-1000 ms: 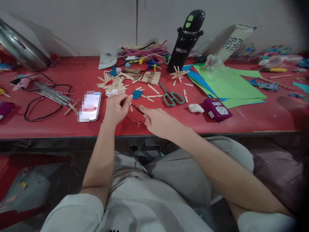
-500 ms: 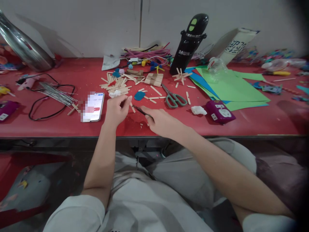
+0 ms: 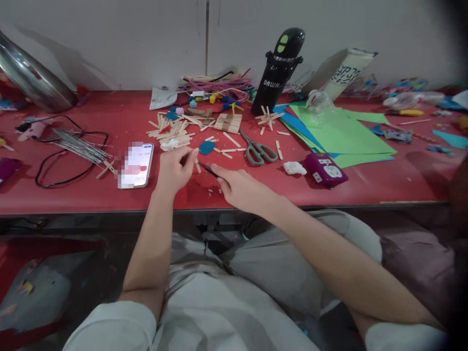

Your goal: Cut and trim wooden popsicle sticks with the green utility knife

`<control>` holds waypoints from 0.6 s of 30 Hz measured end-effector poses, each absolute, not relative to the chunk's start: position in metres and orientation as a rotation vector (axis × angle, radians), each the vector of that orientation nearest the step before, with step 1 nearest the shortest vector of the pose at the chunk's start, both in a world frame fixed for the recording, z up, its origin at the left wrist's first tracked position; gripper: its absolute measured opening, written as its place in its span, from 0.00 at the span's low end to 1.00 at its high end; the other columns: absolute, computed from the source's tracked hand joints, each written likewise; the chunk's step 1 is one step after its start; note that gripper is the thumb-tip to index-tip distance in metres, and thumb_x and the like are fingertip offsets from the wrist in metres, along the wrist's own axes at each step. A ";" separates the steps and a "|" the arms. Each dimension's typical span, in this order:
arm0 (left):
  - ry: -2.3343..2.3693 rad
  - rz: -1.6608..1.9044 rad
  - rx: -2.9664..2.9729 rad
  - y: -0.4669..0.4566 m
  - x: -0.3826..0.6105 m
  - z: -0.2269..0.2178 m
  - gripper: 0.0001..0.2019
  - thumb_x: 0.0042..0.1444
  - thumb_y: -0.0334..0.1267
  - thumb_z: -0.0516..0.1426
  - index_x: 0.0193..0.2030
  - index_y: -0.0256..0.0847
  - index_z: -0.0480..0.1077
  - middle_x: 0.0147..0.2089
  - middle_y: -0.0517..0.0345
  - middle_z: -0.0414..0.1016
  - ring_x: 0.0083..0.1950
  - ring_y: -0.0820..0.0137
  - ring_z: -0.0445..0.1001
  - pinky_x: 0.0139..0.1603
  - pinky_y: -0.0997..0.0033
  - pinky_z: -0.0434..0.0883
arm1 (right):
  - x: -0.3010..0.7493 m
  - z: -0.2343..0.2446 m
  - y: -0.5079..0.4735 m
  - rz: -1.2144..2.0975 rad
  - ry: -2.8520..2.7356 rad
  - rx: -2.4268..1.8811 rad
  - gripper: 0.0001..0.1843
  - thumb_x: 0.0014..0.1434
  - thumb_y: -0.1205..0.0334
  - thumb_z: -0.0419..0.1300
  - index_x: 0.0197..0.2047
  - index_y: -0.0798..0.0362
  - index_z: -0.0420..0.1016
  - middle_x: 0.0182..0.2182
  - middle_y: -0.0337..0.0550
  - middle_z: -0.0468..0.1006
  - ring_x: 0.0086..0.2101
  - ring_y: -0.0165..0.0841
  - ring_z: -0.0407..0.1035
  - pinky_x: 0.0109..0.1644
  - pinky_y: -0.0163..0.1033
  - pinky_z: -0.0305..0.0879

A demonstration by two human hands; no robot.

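My left hand (image 3: 174,168) is closed at the table's front, pinching a short wooden craft stick (image 3: 198,167) between thumb and fingers. From the right, my right hand (image 3: 244,187) grips a slim dark knife-like tool (image 3: 209,169), whose tip meets or nearly meets the stick; its exact kind is unclear. Small wood bits (image 3: 210,191) lie below the hands. Just beyond them are a blue flat piece (image 3: 207,147) and a heap of craft sticks (image 3: 171,127). Grey-green-handled scissors (image 3: 251,142) rest behind my right hand, blades partly apart.
A lit phone (image 3: 141,165) lies left of my left hand, near metal wires (image 3: 78,145). A black bottle (image 3: 274,80) stands behind a joined stick star (image 3: 269,118). Green paper sheets (image 3: 351,134) and a purple packet (image 3: 325,169) are at right. A steel flask (image 3: 36,75) stands far left.
The view has shifted slightly, moving the scene a little left and down. Both hands keep their grips on the stick and the dark tool, with little other movement.
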State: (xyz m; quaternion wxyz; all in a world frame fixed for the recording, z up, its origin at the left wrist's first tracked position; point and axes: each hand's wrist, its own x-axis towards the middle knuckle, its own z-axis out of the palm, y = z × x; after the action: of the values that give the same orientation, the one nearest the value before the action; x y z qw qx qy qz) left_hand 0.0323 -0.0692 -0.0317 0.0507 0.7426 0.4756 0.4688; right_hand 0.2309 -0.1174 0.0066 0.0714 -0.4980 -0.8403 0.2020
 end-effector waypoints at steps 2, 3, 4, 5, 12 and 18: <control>1.450 1.422 2.264 -0.069 0.033 -0.032 0.17 0.65 0.43 0.55 0.24 0.42 0.63 0.20 0.64 0.60 0.24 0.74 0.59 0.28 0.69 0.58 | 0.229 0.009 -0.119 0.505 -2.589 -1.582 0.33 0.67 0.69 0.46 0.75 0.54 0.54 0.44 0.58 0.82 0.39 0.45 0.77 0.38 0.42 0.65; 1.448 1.422 2.265 -0.068 0.033 -0.032 0.17 0.65 0.43 0.55 0.24 0.42 0.63 0.20 0.64 0.60 0.24 0.74 0.59 0.29 0.69 0.59 | 0.228 0.011 -0.120 0.471 -2.607 -1.597 0.34 0.67 0.70 0.47 0.75 0.54 0.54 0.44 0.59 0.82 0.41 0.47 0.77 0.38 0.42 0.65; 1.446 1.422 2.265 -0.068 0.033 -0.032 0.17 0.65 0.43 0.55 0.24 0.42 0.64 0.21 0.64 0.61 0.24 0.74 0.60 0.29 0.69 0.59 | 0.227 0.012 -0.121 0.459 -2.619 -1.596 0.34 0.67 0.70 0.47 0.75 0.55 0.54 0.44 0.60 0.82 0.41 0.48 0.77 0.39 0.43 0.64; 1.442 1.423 2.266 -0.068 0.033 -0.032 0.17 0.65 0.43 0.55 0.24 0.42 0.64 0.21 0.64 0.63 0.24 0.74 0.60 0.29 0.69 0.60 | 0.227 0.013 -0.121 0.467 -2.620 -1.585 0.34 0.67 0.70 0.47 0.75 0.55 0.55 0.44 0.60 0.82 0.42 0.49 0.77 0.39 0.43 0.64; 1.379 1.392 2.293 -0.072 0.038 -0.031 0.19 0.66 0.43 0.55 0.24 0.41 0.67 0.21 0.62 0.68 0.24 0.74 0.63 0.28 0.71 0.61 | 0.236 0.017 -0.118 0.572 -2.568 -1.463 0.27 0.67 0.70 0.46 0.68 0.56 0.64 0.44 0.56 0.83 0.40 0.43 0.77 0.38 0.40 0.61; 1.439 1.475 2.243 -0.073 0.042 -0.031 0.19 0.66 0.44 0.56 0.23 0.42 0.64 0.19 0.64 0.63 0.22 0.75 0.59 0.27 0.70 0.58 | 0.237 0.003 -0.119 0.515 -2.532 -1.496 0.29 0.69 0.67 0.46 0.72 0.53 0.60 0.43 0.55 0.83 0.39 0.43 0.78 0.37 0.39 0.60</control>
State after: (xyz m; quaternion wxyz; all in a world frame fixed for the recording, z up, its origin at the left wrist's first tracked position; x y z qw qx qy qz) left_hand 0.0416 -0.0733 -0.0314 0.0481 0.7356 0.4719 0.4837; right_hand 0.2366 -0.1192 0.0031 0.0777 -0.4995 -0.8455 0.1718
